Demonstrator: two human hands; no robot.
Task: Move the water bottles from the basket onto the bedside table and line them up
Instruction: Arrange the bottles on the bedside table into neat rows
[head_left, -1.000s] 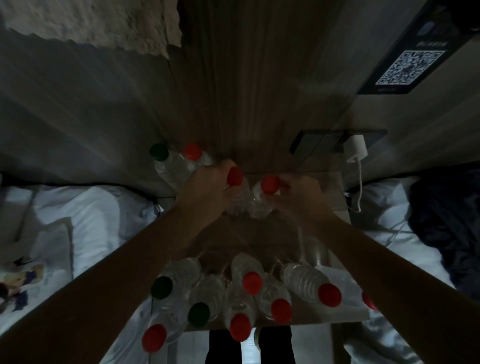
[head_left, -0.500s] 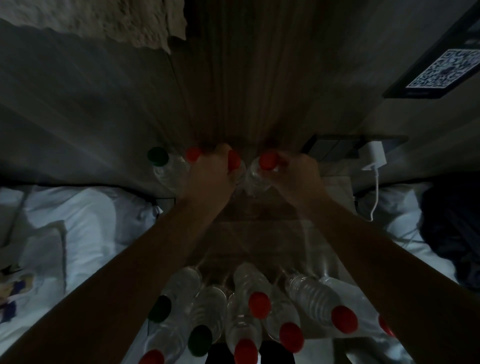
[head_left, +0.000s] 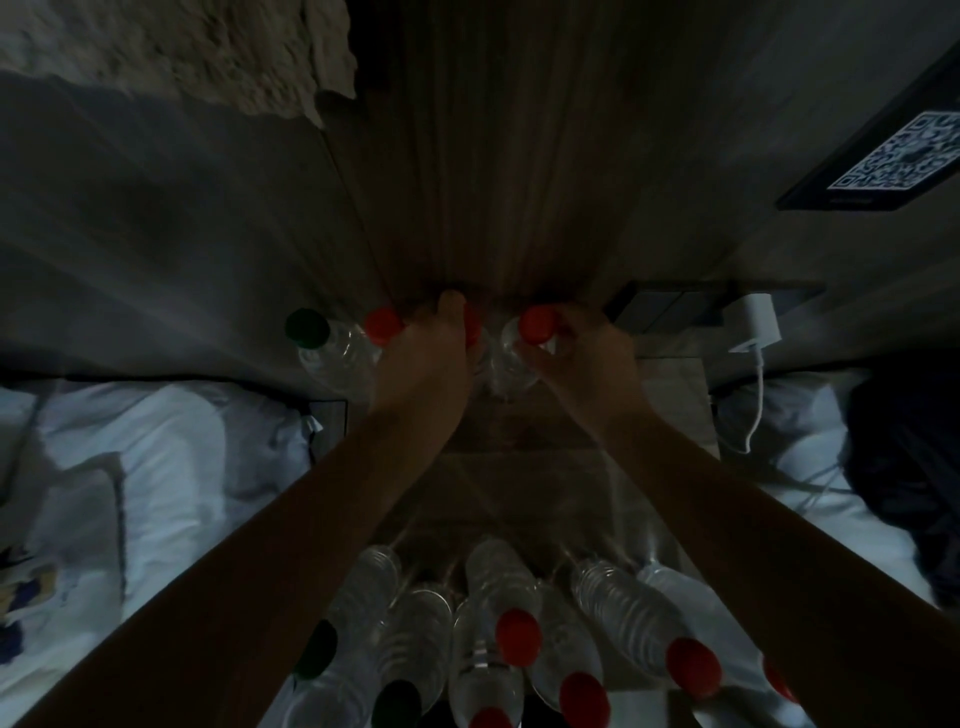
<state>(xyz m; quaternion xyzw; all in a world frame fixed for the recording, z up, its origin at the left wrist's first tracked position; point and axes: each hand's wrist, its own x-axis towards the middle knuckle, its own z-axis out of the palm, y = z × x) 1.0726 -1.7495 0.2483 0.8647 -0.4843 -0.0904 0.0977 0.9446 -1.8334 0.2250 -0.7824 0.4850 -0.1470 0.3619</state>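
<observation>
- My left hand (head_left: 423, 356) is curled round the neck and shoulder of a clear water bottle (head_left: 471, 327). Only a sliver of its red cap shows past my knuckles, and my thumb points up toward the wall.
- My right hand (head_left: 584, 358) pinches a second clear bottle (head_left: 536, 325) just below its red cap, fingers bent round the far side and thumb on the near side.
- Both held bottles stand upright, side by side and almost touching, at the back of the bedside table (head_left: 670, 374) against the wall.
- To their left in the same row stand a red-capped bottle (head_left: 383, 326), close against my left hand, and a green-capped bottle (head_left: 307, 327) at the end.
- The bottles are ribbed, see-through and unlabelled as far as I can tell in this dim light.
- Nearer me, a heap of bottles (head_left: 498, 587) lies with the caps pointing my way, five red and two green. I cannot make out what holds them.
- The table top is brown wood grain, with a glossy patch between my forearms.
- A wood-panelled wall (head_left: 493, 182) is straight ahead, with a grey padded headboard (head_left: 156, 234) to its left.
- A white charger (head_left: 753, 325) sits in a dark socket panel (head_left: 670, 306), and its cable (head_left: 759, 405) hangs down.
- A QR code sign (head_left: 904, 161) is at the upper right.
- There is white bedding (head_left: 130, 467) on the left and a dark garment (head_left: 909, 441) on the right.
</observation>
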